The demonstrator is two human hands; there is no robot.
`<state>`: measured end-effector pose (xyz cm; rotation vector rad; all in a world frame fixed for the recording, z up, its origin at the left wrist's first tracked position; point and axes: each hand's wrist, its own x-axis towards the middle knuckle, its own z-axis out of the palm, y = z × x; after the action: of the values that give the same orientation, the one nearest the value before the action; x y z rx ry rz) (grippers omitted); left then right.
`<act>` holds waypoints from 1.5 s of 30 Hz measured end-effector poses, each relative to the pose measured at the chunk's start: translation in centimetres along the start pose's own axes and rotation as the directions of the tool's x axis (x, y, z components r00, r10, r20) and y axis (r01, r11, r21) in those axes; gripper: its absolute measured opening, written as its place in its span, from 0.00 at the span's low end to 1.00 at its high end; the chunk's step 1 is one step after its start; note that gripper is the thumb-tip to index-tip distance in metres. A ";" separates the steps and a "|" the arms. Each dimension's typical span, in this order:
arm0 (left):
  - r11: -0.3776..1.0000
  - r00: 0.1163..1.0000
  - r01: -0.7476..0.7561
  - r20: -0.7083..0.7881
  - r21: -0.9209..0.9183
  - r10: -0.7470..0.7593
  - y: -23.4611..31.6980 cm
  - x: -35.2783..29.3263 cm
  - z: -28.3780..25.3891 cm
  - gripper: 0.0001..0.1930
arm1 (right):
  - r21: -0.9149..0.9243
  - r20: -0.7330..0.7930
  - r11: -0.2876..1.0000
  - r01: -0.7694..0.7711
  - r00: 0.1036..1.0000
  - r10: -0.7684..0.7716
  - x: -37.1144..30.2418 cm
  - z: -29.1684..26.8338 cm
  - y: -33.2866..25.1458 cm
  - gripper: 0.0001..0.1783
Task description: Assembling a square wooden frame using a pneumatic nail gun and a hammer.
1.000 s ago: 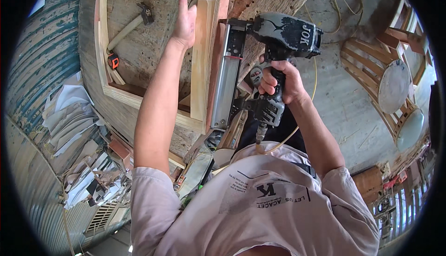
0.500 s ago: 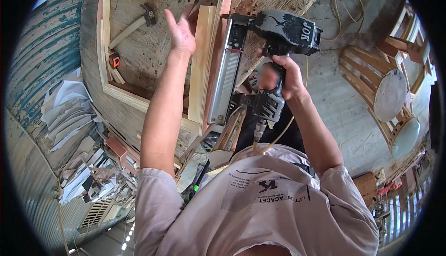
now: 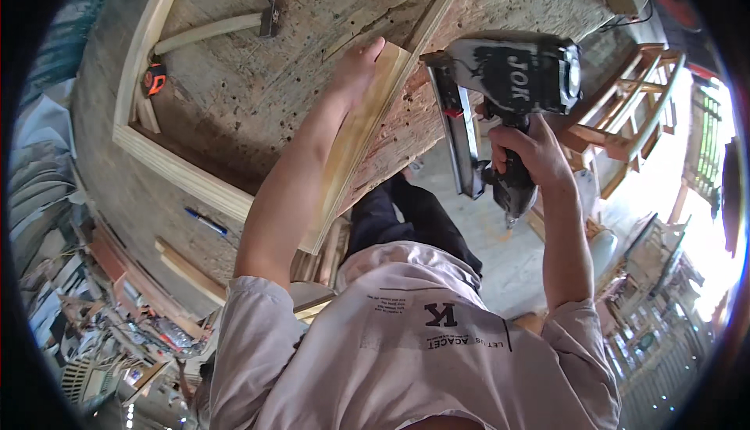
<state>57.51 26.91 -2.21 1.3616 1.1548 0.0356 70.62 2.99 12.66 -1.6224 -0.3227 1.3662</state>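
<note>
My left hand (image 3: 356, 74) is closed around the far end of a light wooden board (image 3: 361, 137), its thumb near the board's tip; some fingers are hidden. The board stands against a longer frame rail (image 3: 441, 4) at the table's edge. In my right hand (image 3: 537, 155) is a black and grey nail gun (image 3: 516, 74), gripped by its handle. The gun hangs right of the board, apart from it, with its silver magazine (image 3: 463, 137) beside the table edge. Its nose points left toward the rail.
On the worn wooden table (image 3: 258, 110) lie a hammer (image 3: 211, 32), an orange and black tape measure (image 3: 155, 78), a blue pen (image 3: 205, 221) and loose wood strips (image 3: 190, 271). A frame corner (image 3: 183, 172) borders them. Wooden furniture (image 3: 633, 110) stands at the right; scrap fills the lower left.
My left hand, open-palmed beside the board before, has closed on its far end. The nail gun has come away from the board toward the right. The whole view has shifted.
</note>
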 end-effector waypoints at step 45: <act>0.931 0.955 -0.267 0.202 0.250 0.220 -0.6 -0.1 -0.7 0.27 | -0.689 -0.137 0.688 -0.228 0.973 0.185 -0.7 -4.2 -12.1 0.13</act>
<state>56.66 27.19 -2.44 1.7167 0.8623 -0.0643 78.43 6.63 22.20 -2.3898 -0.7127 1.4509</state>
